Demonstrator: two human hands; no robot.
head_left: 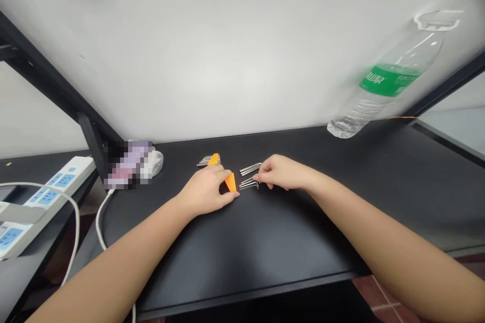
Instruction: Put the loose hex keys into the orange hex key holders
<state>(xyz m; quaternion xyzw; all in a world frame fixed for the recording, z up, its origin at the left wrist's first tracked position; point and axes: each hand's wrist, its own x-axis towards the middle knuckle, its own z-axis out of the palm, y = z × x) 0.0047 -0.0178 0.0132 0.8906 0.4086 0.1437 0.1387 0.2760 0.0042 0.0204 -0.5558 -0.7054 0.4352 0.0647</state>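
Observation:
An orange holder (pixel 231 182) is gripped between the thumb and fingers of my left hand (pixel 207 189), low over the black table. Just right of it lie loose L-shaped metal hex keys (pixel 248 185), several of them side by side. My right hand (pixel 275 171) is closed at their bent ends, with fingertips pinched on what looks like one hex key. Larger hex keys (pixel 250 168) lie a little farther back, their bends near my right fingers. Behind my left hand sits a second orange holder (pixel 214 159) filled with several hex keys.
The black table (pixel 235 247) meets a white wall. A large clear bottle with a green label (pixel 388 79) stands at the back right. At left are a plastic-wrapped item (pixel 152 162), a white power strip (pixel 47 202), a white cable (pixel 99 222) and a black frame post (pixel 93 146).

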